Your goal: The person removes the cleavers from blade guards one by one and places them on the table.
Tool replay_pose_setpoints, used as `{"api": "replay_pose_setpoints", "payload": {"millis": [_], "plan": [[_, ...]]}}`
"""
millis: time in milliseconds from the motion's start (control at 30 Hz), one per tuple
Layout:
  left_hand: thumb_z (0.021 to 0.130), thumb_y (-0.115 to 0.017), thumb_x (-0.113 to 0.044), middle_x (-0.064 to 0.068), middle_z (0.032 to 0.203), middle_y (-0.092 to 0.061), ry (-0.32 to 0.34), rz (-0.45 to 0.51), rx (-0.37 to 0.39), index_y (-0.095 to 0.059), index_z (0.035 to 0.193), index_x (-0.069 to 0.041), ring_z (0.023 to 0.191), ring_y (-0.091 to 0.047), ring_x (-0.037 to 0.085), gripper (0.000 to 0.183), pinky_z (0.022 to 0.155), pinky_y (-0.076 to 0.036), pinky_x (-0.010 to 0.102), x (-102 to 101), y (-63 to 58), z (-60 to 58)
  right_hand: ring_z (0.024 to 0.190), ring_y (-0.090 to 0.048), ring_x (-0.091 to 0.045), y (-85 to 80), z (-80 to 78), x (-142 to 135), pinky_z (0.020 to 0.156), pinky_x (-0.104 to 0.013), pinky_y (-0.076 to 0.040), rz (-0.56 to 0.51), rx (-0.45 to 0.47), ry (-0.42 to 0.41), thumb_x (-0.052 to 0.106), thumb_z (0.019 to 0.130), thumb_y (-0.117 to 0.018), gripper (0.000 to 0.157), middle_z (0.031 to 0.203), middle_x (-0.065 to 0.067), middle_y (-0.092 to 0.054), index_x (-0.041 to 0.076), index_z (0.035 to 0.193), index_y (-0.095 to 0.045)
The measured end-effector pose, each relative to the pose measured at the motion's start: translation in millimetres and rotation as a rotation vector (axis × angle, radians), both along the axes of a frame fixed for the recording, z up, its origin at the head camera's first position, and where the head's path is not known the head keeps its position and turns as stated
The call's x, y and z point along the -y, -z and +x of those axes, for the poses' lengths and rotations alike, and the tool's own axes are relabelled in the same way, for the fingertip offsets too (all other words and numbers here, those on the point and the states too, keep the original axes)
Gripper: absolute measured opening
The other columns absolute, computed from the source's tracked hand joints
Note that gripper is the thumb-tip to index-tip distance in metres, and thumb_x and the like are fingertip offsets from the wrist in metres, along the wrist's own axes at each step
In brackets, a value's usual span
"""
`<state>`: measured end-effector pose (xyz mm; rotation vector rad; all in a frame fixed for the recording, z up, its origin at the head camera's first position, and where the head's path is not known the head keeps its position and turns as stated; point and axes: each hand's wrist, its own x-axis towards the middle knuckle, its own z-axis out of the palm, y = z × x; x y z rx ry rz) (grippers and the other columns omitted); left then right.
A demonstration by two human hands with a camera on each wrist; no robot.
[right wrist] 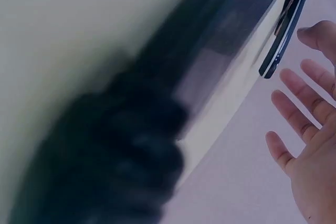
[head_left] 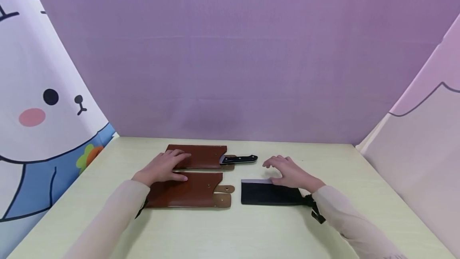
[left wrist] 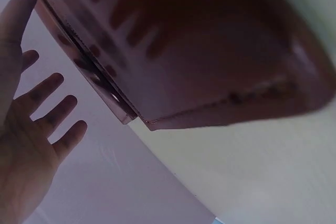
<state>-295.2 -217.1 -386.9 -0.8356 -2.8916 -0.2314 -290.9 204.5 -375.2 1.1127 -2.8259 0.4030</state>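
Observation:
Over the left ends of two brown leather knife sheaths hovers my left hand point(head_left: 166, 167), its fingers loosely spread; whether it touches them I cannot tell. The near sheath point(head_left: 183, 193) has a strap with a snap. A knife with a black riveted handle point(head_left: 242, 159) sits in the far sheath point(head_left: 201, 156). My right hand point(head_left: 289, 173) is above a cleaver point(head_left: 269, 194) with a dark blade and a bright edge, fingers slightly bent and holding nothing. The right wrist view shows the cleaver's black, blurred handle point(right wrist: 115, 140); the forearm partly covers it in the head view.
The pale tabletop point(head_left: 201, 231) carries all these things. Behind it rises a purple backdrop point(head_left: 230, 59). A printed cartoon cloth point(head_left: 46, 139) hangs at the left, and a pink and white one point(head_left: 420, 143) at the right.

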Motion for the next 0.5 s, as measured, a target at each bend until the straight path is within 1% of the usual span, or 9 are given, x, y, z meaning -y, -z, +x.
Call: {"api": "replay_pose_setpoints", "payload": {"millis": [100,300,500], "plan": [[0.074,-0.069,-0.050,0.015,0.129,-0.048,-0.014,-0.006,-0.017,-0.045,0.134,-0.012,0.115,-0.047,0.037,0.075,0.089,-0.038,0.056,-2.0,-1.5,-4.4,0.102,-0.050,-0.019,-1.8,-5.1,8.2,0.087,-0.045,-0.034,0.002,-0.010,0.004,0.020,0.080,-0.066,0.039,0.112,-0.005,-0.059,0.008,0.116,-0.057],[0.074,-0.069,-0.051,0.015,0.133,-0.046,-0.066,-0.021,0.015,-0.043,0.136,-0.014,0.119,-0.043,0.039,0.077,0.092,-0.035,0.058,-6.5,-6.2,-11.6,0.104,-0.049,-0.018,-3.3,-15.9,21.6,0.087,-0.044,-0.035,0.015,-0.038,0.010,0.022,0.080,-0.067,0.036,0.114,-0.001,-0.058,0.014,0.114,-0.058],[0.073,-0.069,-0.051,0.016,0.133,-0.045,-0.079,-0.030,0.018,-0.041,0.137,-0.014,0.119,-0.043,0.040,0.079,0.094,-0.034,0.059,-9.6,-8.2,-18.8,0.108,-0.049,-0.021,-5.1,-26.8,34.9,0.089,-0.049,-0.035,0.023,-0.025,0.026,0.022,0.082,-0.065,0.037,0.115,-0.004,-0.058,0.011,0.117,-0.057]]}}
